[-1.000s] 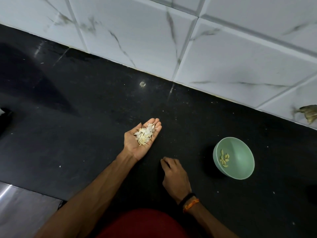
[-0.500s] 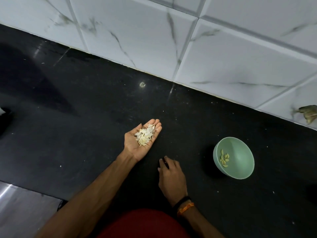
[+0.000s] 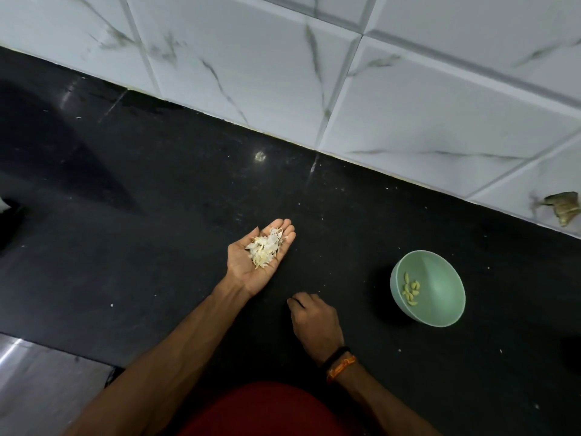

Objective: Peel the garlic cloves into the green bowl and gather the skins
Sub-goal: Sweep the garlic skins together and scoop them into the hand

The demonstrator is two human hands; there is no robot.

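Left hand (image 3: 258, 258) turned palm up, fingers straight and held together, thumb out to the side, forearm stretched forward from the lower left. Right hand (image 3: 314, 322) nearer the body, back of the hand up, knuckles bent and fingers curled under toward the fingertips, which point down and away; whether anything is pinched there cannot be told. Right wrist crossed by a dark band (image 3: 336, 355) and an orange thread band (image 3: 341, 368) just behind it.

Black countertop (image 3: 157, 190), white marbled wall tiles (image 3: 393, 99), brownish object (image 3: 564, 207) against tiles at right
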